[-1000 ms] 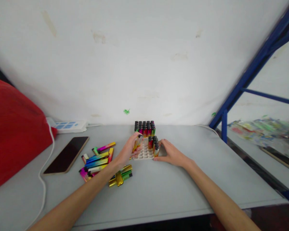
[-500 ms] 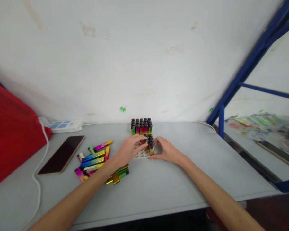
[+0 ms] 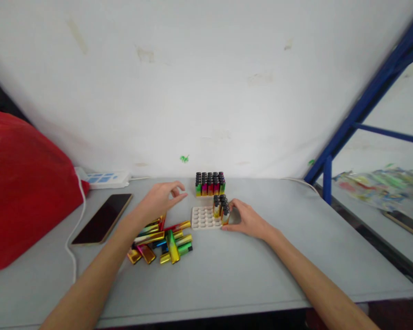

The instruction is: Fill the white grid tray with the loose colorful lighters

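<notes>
My left hand point(image 3: 163, 197) hovers above the left side of the table with its fingers apart and nothing between them. Below it lies a loose pile of shiny, many-coloured lighters point(image 3: 172, 247). My right hand point(image 3: 249, 220) grips the right end of a white tray with holes point(image 3: 202, 217), index finger at the back and thumb at the front corner. Several lighters point(image 3: 221, 208) stand upright in the tray's right part, black tops up, beside those fingers. Behind it, a full block of upright lighters point(image 3: 210, 184) stands near the wall.
A phone point(image 3: 103, 218) lies left of the pile. Further left are a power strip point(image 3: 108, 178), its white cable point(image 3: 70, 247) and a red bag point(image 3: 27, 192). At right rise blue metal bars point(image 3: 351, 114), with a clear plastic bag point(image 3: 382, 188) of colourful pieces beyond.
My left hand has left the tray and moved left, over the loose lighters. My right hand stays at the tray's right end. The camera view has shifted slightly.
</notes>
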Motion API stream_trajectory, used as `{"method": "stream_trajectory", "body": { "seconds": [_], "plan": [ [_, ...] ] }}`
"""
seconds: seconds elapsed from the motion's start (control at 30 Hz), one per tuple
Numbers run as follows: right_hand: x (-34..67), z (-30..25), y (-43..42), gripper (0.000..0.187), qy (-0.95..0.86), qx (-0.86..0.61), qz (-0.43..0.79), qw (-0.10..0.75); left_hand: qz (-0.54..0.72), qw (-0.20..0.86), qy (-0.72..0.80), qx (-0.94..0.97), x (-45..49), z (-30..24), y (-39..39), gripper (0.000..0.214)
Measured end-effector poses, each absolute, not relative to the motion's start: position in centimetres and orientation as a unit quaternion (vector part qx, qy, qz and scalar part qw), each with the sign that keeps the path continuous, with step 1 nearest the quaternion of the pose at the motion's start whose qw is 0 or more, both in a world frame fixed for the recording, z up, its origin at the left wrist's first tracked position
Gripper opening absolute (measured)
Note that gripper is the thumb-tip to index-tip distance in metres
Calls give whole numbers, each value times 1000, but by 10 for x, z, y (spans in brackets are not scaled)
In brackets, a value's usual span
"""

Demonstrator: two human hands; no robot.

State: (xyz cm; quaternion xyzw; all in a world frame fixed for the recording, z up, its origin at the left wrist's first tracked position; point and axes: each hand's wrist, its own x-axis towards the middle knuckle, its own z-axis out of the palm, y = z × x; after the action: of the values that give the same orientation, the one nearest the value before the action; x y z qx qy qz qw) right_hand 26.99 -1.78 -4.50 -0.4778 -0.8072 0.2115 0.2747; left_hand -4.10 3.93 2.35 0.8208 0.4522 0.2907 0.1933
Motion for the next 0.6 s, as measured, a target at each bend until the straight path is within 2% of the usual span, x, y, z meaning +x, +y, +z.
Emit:
{"method": "stream_trajectory", "body": {
  "seconds": [0.07, 0.13, 0.27, 0.37, 0.43, 0.5, 0.6],
  "plan": [
    [271, -44, -18, 52, -807, -475, 217, 276, 220, 151, 523, 809, -78, 32, 54, 32],
    [273, -44, -19, 51, -804, -477, 222, 276, 128, 162, 571, 795, -111, 36, 65, 33],
    [276, -42, -19, 55, -793, -498, 225, 268, 40, 161, 581, 797, -146, 30, 72, 42],
    [278, -42, -19, 55, -791, -505, 221, 263, 4, 181, 580, 794, -147, 20, 70, 32],
    [279, -43, -19, 55, -792, -505, 220, 263, 35, 178, 570, 801, -143, 16, 70, 27],
    [279, -44, -19, 56, -792, -505, 220, 264, 129, 171, 548, 808, -138, 18, 69, 31],
    [279, -44, -19, 56, -792, -507, 217, 262, 298, 253, 493, 777, -128, 28, 64, 44]
  ]
}}
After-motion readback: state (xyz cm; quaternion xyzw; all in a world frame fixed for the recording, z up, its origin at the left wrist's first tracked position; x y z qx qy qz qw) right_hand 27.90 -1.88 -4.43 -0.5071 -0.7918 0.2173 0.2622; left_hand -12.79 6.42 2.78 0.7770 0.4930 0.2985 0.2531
